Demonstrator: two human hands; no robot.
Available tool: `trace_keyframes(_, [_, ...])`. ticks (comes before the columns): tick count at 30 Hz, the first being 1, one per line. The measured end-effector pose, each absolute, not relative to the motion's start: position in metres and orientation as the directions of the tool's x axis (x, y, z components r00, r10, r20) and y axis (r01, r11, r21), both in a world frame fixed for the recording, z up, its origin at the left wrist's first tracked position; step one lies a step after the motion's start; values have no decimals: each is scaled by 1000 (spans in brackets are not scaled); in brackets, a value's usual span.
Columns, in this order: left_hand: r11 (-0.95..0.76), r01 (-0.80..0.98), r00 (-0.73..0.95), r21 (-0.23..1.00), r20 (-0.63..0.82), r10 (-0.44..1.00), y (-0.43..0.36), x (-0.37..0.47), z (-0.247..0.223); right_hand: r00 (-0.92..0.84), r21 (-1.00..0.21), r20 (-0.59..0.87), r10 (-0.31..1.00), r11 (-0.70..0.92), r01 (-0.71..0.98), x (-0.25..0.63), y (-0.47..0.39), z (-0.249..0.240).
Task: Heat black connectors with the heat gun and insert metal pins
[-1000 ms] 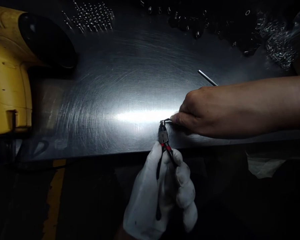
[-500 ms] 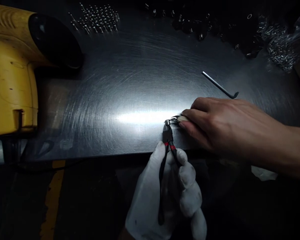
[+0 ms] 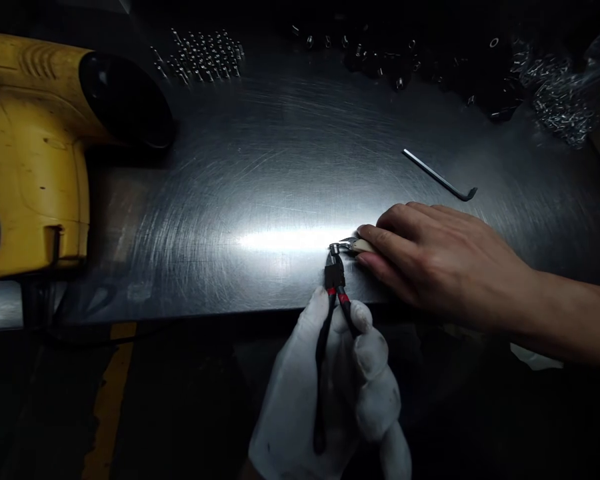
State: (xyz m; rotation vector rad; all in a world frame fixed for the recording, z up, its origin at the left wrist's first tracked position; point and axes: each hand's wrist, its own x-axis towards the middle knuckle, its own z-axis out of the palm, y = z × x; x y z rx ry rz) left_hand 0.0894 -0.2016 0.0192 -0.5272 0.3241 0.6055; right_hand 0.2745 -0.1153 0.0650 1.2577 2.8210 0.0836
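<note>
Left hand (image 3: 340,387): white-gloved (one dark fleck low on it), palm turned upward
Left thumb (image 3: 314,312): stretched forward — opposite the curled fingers (image 3: 373,353)
Right hand (image 3: 443,260): bare, back upward — bent inward
Right forefinger (image 3: 390,241): pinching against the right thumb (image 3: 384,270)
Right forearm (image 3: 575,317): bare, slanting in from the right edge

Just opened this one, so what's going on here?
A person's gloved left hand holds pliers near the front edge of a metal worktop, with a small metal piece at the jaws. The bare right hand holds a pale-handled tool, its tip right by that piece; whether they touch is hard to tell. Beyond lie an L-shaped key and a cluster of slim metal parts. A yellow-and-black tool is at the left.
</note>
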Motion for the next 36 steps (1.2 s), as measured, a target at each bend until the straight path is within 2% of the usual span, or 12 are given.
trace_keyframes(5, [732,-610,747,-302,-528,404,-200,88,21,-661,40,-64,748,664,747,275,-114,67])
trace_keyframes(12, [790,-554,796,-263,-443,411,-198,88,18,-593,-205,-155,790,562,802,275,-110,74])
trace_keyframes(16, [810,-559,746,-175,-531,401,-197,91,21,-565,-267,-202,800,510,817,271,-107,79])
trace_keyframes(21, [825,-551,671,-124,-654,349,-194,91,29,-523,-291,-260,812,450,844,264,-105,84])
trace_keyframes(25, [837,-542,656,-76,-660,365,-197,92,31,-508,-245,-267,819,453,857,261,-106,84])
trace_keyframes(28, [801,-595,615,-67,-679,400,-197,93,31,-534,-128,-226,815,519,845,263,-108,82])
trace_keyframes(32, [790,-591,684,-162,-619,385,-194,89,28,-646,69,-133,752,657,750,269,-112,76])
trace_keyframes(36, [786,-581,704,-210,-614,356,-195,82,21,-702,140,-78,708,705,695,273,-113,69])
